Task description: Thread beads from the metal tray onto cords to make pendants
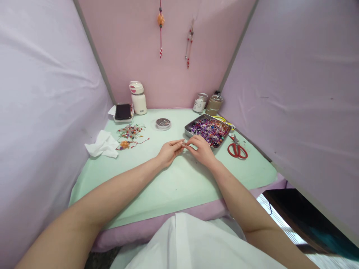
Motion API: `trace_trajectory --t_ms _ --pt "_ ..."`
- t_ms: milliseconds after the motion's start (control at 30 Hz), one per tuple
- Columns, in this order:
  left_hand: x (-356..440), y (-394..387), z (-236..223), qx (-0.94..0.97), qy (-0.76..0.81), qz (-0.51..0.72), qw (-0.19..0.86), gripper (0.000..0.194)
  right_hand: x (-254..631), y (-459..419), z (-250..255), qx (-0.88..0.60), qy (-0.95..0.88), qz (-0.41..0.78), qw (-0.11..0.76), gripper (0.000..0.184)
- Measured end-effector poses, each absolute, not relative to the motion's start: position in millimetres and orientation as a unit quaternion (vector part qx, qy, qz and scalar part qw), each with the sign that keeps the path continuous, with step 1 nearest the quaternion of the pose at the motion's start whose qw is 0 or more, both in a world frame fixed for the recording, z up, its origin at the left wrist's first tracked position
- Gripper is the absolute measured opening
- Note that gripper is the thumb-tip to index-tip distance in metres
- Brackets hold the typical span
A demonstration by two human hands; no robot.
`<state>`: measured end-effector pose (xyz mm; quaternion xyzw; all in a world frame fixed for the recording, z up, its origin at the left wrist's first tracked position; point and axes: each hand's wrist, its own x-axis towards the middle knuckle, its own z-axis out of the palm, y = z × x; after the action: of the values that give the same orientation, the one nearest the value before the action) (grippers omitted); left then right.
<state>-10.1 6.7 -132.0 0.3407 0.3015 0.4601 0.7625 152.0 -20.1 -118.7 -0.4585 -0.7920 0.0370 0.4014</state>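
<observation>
Left hand (pixel 169 152): pinches a small piece (pixel 183 144), perhaps beaded
Right hand (pixel 201 150): grips the same piece
Bead tray (pixel 189 133): beside right hand

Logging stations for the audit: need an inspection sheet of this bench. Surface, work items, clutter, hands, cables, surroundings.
Surface: pale green flat table cover, lavender cloth along its front edge.
Job's things: small pinkish beaded piece, detail too small to tell; rectangular metal tray of mostly purple beads; red-handled metal scissors at right.
Clutter: crumpled white tissue, cream bottle.
Hands: left hand and right hand pinch the beaded piece, fingertips close together.
Cables: thin dark cord beyond the right edge; cannot tell if a cable.
Surroundings: pink back panel, lavender fabric side walls.
</observation>
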Motion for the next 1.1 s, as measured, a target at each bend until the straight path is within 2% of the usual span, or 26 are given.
trace_trajectory --t_ms 167,467,700,900,1100 --pt "-9 5 -130 0.337 0.307 0.458 0.763 0.015 153 -20 -119 -0.461 -0.792 0.047 0.397 0.019" --pt "-8 5 -131 0.359 0.309 0.467 0.747 0.023 152 -20 -119 -0.463 -0.793 0.059 0.392 0.017" --pt "-12 11 -128 0.318 0.322 0.474 0.755 0.017 162 -17 -117 -0.501 -0.751 0.057 0.426 0.016" --pt "-14 15 -130 0.31 0.319 0.469 0.763 0.014 167 -13 -120 -0.49 -0.779 0.074 0.383 0.019" --pt "-13 13 -129 0.318 0.315 0.465 0.763 0.015 163 -14 -122 -0.483 -0.792 0.075 0.367 0.011"
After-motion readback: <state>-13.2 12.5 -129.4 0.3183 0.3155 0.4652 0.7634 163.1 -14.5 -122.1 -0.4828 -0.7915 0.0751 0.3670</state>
